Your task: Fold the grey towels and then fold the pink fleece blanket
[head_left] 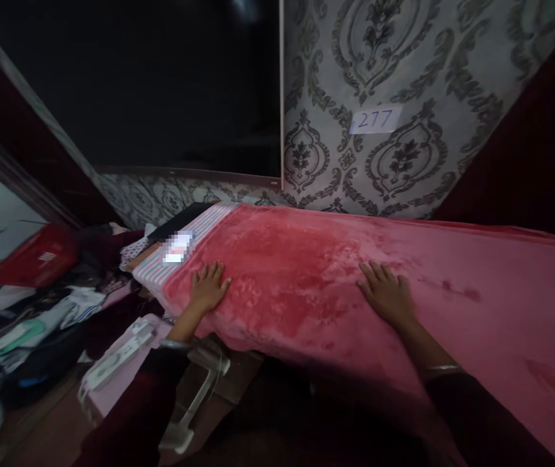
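Observation:
A pink plush blanket point(301, 285) covers a long flat surface against the wall, with darker red patches where its pile is brushed. My left hand point(208, 285) lies flat on it near the left end, fingers spread. Farther right, my right hand point(387, 293) rests palm down on the same blanket, fingers also stretched out. Neither hand grips anything. Beyond the blanket's left edge shows a striped cloth point(197, 230). On that cloth lies a phone-like bright object point(179, 248), its surface blurred out.
A large dark television point(175, 84) hangs above the left part. A paper marked 277 point(375, 120) is stuck to the patterned wallpaper. At left are heaped clothes point(80, 305), a red bag point(39, 256) and a white power strip point(119, 357). A whitish frame point(194, 402) stands below.

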Demonstrator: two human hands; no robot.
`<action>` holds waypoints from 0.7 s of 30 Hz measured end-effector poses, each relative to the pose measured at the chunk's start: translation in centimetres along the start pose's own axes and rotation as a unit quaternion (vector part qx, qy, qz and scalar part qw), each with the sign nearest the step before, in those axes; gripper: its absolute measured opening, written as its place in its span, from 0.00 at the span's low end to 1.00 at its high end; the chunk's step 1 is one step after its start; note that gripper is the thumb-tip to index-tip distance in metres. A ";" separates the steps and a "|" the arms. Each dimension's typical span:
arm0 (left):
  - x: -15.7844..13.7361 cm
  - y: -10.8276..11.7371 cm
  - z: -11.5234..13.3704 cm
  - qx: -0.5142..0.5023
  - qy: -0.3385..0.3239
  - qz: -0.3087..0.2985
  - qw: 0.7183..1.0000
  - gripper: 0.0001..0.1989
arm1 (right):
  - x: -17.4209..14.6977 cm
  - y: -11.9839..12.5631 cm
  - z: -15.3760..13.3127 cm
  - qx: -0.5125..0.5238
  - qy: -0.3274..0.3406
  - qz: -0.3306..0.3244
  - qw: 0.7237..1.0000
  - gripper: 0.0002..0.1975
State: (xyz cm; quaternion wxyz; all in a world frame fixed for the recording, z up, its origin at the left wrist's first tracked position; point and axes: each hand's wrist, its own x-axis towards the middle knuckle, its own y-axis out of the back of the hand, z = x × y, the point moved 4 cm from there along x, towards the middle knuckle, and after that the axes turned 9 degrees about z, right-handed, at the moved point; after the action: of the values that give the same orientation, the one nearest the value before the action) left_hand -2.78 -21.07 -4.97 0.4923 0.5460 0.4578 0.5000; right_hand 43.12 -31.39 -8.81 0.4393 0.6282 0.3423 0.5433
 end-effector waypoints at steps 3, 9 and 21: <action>-2.6 0.1 -2.1 0.011 0.042 0.030 0.999 0.34 | -0.2 -0.4 0.4 0.011 0.014 0.027 0.999 0.32; -2.6 0.8 2.2 -0.055 -0.016 0.046 0.997 0.32 | -0.3 -1.4 0.8 0.013 0.020 0.047 0.999 0.33; 0.3 0.7 -3.1 0.011 0.097 0.044 0.994 0.34 | -0.3 -1.9 1.1 0.002 0.035 0.052 0.998 0.32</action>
State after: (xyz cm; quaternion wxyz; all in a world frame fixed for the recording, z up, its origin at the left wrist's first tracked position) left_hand -5.87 -20.63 -4.16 0.4165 0.5202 0.4844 0.5668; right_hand 44.24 -31.12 -10.71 0.3966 0.6267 0.3255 0.5865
